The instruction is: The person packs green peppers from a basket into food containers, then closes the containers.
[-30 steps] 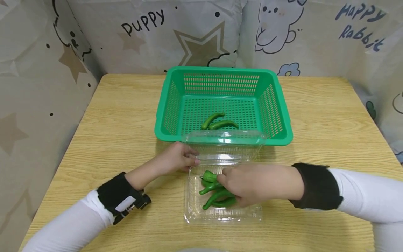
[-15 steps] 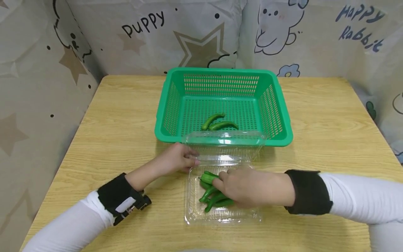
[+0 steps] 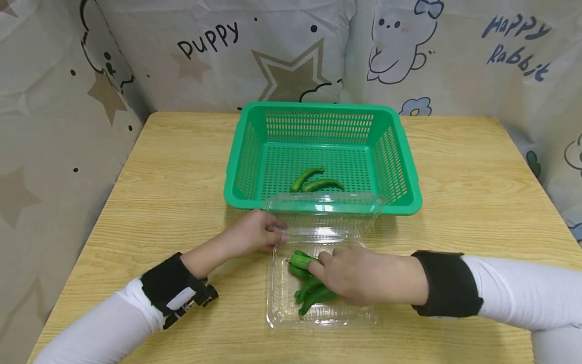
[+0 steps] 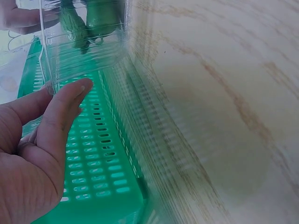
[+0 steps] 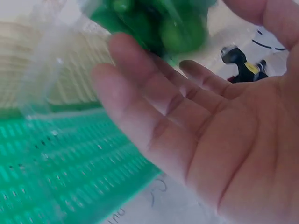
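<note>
A clear plastic clamshell container [image 3: 278, 311] lies unfolded on the table, its lid [image 3: 325, 221] tilted up against the basket. Several green peppers [image 3: 313, 293] are piled in its tray. My left hand [image 3: 256, 232] pinches the container's left edge near the hinge; the left wrist view has thumb and fingers at that corner. Over the right part of the pile is my right hand [image 3: 359, 273], fingertips touching the peppers. In the right wrist view its fingers [image 5: 154, 112] are fairly straight, with blurred peppers [image 5: 163, 28] beyond the tips and nothing in the palm.
Behind the container stands a green basket [image 3: 232, 187] with two green peppers [image 3: 320, 183] on its floor. The wooden table [image 3: 173, 162] ends at a patterned cloth backdrop [image 3: 209, 76]. Both wrists wear black straps [image 3: 447, 283].
My right hand has shifted slightly back and forth over the peppers, and those beneath it have turned and slid toward the tray's front. The left hand stays at the container's edge.
</note>
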`<state>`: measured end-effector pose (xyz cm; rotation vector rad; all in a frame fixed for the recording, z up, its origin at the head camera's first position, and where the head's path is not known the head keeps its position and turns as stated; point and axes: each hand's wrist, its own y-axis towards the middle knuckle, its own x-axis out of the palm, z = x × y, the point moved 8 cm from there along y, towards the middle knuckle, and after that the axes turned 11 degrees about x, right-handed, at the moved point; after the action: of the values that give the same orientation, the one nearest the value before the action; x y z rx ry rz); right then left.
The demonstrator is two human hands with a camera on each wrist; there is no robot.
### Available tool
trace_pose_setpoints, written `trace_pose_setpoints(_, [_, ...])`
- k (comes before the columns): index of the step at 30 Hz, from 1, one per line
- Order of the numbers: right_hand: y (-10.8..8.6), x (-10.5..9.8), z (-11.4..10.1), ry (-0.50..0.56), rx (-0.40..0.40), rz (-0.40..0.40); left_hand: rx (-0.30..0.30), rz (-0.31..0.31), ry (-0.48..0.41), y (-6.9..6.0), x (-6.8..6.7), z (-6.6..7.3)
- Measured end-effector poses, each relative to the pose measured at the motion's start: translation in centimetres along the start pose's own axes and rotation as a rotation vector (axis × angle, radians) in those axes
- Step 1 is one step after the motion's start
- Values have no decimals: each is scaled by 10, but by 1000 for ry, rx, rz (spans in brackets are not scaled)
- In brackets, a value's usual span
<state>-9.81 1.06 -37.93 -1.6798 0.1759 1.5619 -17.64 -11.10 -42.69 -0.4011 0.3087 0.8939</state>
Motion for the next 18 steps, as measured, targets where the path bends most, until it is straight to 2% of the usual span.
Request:
trace_pose_setpoints(6, [-7,-14,1,-43,-46,76,-1,6,6,-1,-1,2])
trace_pose_setpoints(9, [-9,-20,1,-19,-75,87,2,5,4,-1,0,2])
trace_pose_setpoints(12, [-10,-22,2,22,-95,61,3,4,1,0,1,2])
trace_pose_setpoints(18, [-9,-29,10,186,-133,-65,9,6,13,1,0,2])
